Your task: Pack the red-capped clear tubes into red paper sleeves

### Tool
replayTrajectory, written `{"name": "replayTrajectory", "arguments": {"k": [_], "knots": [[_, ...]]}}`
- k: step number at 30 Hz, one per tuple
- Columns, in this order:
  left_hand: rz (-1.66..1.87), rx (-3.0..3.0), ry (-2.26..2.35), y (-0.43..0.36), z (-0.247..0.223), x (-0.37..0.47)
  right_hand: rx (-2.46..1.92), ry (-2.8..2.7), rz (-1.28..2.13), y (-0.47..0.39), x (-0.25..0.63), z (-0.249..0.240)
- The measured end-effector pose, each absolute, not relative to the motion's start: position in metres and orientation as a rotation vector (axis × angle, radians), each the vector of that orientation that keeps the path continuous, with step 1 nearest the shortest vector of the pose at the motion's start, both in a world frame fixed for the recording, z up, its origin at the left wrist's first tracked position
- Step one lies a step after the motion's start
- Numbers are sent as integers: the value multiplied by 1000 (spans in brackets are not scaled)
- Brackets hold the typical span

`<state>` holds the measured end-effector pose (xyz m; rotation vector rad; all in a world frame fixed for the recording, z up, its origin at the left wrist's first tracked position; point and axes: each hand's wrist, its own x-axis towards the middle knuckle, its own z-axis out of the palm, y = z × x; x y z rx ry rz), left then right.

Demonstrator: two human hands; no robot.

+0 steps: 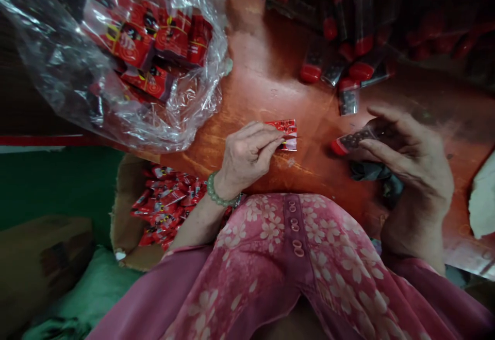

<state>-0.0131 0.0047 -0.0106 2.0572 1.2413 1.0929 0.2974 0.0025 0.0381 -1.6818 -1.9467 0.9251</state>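
My left hand (251, 149), with a green bead bracelet at its wrist, pinches a small flat red printed wrapper (291, 130) just above the table. In my right hand (415, 152) is a small clear bottle (353, 140) with a red cap and dark round pieces inside. The bottle lies between thumb and fingers, its cap pointing left toward the wrapper; the inner fingers are partly in shadow. Beyond that hand, several similar red-capped bottles (349, 95) lie loose on the table.
The orange-brown table (251, 82) carries a clear plastic bag (181, 136) with bundled red wrappers (133, 41) at the back left. A cardboard box (126, 216) of red packets (166, 201) stands low on the left. Dark cloth (369, 171) lies beneath my right hand.
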Motion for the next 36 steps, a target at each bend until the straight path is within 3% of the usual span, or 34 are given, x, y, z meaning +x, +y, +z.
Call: {"name": "replayTrajectory", "arguments": {"k": [7, 15, 26, 36], "knots": [[1133, 1892, 1215, -7, -6, -8, -1352, -1450, 1051, -4, 257, 24], [1188, 1818, 1169, -10, -2, -7, -1200, -1394, 992, -6, 238, 29], [1100, 1843, 1143, -11, -3, -6, -1216, -1806, 923, -7, 244, 43], [1003, 1837, 1060, -11, -5, -7, -1179, -1959, 1079, -2, 243, 53]]}}
